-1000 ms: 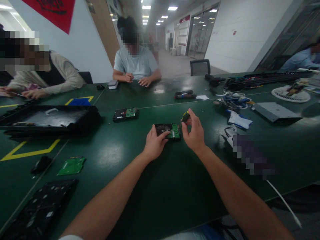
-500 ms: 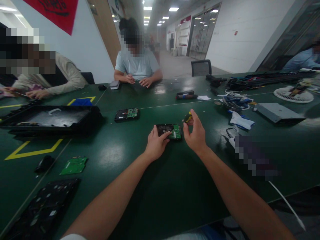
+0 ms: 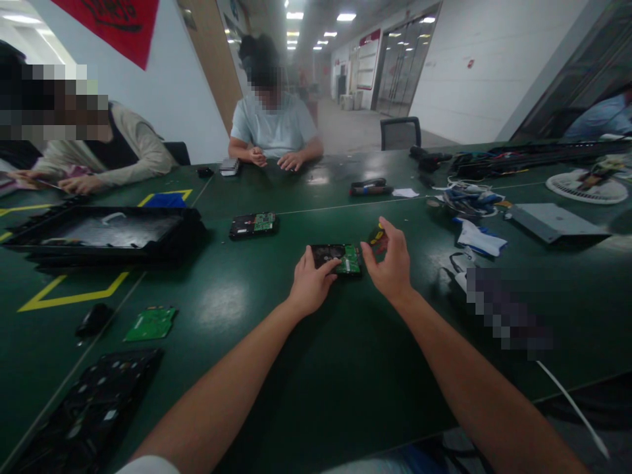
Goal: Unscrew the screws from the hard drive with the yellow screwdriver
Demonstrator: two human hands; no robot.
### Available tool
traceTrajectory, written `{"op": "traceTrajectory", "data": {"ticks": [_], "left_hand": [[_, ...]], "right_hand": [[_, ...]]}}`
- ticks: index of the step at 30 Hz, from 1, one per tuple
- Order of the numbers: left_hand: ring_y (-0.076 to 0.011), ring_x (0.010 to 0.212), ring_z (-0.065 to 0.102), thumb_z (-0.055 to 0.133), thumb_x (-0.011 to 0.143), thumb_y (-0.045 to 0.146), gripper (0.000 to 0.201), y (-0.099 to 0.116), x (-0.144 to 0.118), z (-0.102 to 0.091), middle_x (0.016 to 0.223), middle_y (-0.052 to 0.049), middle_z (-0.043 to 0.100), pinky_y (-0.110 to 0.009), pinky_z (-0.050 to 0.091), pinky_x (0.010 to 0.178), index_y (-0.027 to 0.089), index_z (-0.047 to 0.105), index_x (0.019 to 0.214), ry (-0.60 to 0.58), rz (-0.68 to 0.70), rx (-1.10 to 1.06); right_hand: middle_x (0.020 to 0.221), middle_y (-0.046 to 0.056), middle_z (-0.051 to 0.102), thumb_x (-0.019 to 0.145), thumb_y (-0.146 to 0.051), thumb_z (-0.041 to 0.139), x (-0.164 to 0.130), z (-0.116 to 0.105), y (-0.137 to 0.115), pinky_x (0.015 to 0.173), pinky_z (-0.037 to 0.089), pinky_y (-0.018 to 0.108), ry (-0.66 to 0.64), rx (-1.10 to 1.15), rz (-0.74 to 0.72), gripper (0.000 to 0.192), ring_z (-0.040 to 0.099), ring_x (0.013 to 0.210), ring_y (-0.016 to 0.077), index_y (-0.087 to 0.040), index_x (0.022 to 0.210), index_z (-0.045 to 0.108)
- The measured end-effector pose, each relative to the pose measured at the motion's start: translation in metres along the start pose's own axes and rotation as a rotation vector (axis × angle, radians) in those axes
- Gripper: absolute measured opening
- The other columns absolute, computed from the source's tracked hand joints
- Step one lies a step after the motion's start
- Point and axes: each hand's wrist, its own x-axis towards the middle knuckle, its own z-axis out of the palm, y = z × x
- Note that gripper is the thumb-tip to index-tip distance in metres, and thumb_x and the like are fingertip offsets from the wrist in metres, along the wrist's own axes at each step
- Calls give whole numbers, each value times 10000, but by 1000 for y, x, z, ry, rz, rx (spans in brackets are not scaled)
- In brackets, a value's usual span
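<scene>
"What does the hard drive (image 3: pixel 324 251) look like?"

"A flat, rectangular block, mostly black, with a green circuit board (image 3: pixel 352 259) over its right end. The dark part carries a roundish shape, and small pale marks dot the green."

"Where is it?"

"Flat on the table (image 3: pixel 345 368), board side up, between the two hands."

"And how do the hands stand?"

"The left hand (image 3: pixel 311 282) grips the drive's left end, one digit stretched across the top. The right hand (image 3: pixel 390 258) has its fingers curled round a small tool (image 3: pixel 376 235) with a yellow and dark handle, just beside the drive's right end. Whether its tip touches the drive, I can't tell."

"What about the surfaces around them?"

"The tabletop is smooth, dark green, glossy enough to throw back a pale patch of light. A second drive (image 3: pixel 253 226), black and green too, lies farther off to the left. Nearer, a thin loose board (image 3: pixel 151 324) has an uneven edge. On the right sit a crumpled white cloth (image 3: pixel 478 237) with blue edging and a boxy grey case (image 3: pixel 557 220)."
</scene>
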Motion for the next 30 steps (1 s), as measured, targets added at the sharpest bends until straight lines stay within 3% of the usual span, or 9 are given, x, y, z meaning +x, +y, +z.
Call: {"op": "traceTrajectory", "data": {"ticks": [6, 12, 17, 22, 27, 30], "left_hand": [[-471, 1600, 280, 622, 1040, 320, 479, 0, 0, 0, 1783, -104, 178, -648, 362, 1234, 417, 611, 1509, -4, -11, -10], [-458, 1603, 279, 621, 1037, 319, 490, 0, 1, -1, 1777, -93, 215, -659, 378, 1222, 422, 603, 1516, -7, -5, -6], [-455, 1595, 294, 630, 1037, 314, 482, 2, 0, -2, 1783, -94, 200, -641, 375, 1224, 424, 616, 1506, -5, -14, 2], [-451, 1590, 299, 613, 1046, 314, 478, 2, 0, -2, 1782, -95, 192, -645, 364, 1226, 413, 610, 1513, -7, -5, -3], [-450, 1595, 290, 615, 1042, 312, 479, 1, 0, -2, 1778, -99, 202, -647, 369, 1225, 412, 611, 1511, 1, -4, -8], [-459, 1599, 279, 613, 1043, 318, 480, 2, 0, -2, 1780, -99, 192, -653, 364, 1226, 419, 608, 1513, -9, -11, -14]], "right_hand": [[1291, 150, 623, 1041, -301, 541, 0, 1, 1, 912, 639, 513, -25, 23, -20, 654, 662, 958, 258, -273, 1653, 310], [1278, 130, 625, 1018, -373, 622, -1, 1, 2, 866, 654, 512, -7, 17, 13, 664, 655, 868, 241, -292, 1623, 361], [1320, 152, 636, 1046, -329, 551, -1, 2, 2, 929, 643, 524, -46, 36, 0, 695, 690, 957, 265, -286, 1679, 266], [1275, 130, 630, 1026, -365, 615, -1, 2, 2, 856, 656, 494, -7, 20, -11, 657, 665, 923, 251, -296, 1630, 366], [1322, 155, 624, 1046, -302, 541, -1, 2, 3, 931, 638, 527, -28, 25, -20, 670, 678, 962, 259, -277, 1666, 290], [1263, 136, 623, 1029, -322, 590, -1, 2, 2, 863, 654, 501, -4, 12, -18, 647, 661, 926, 251, -285, 1630, 353]]}}
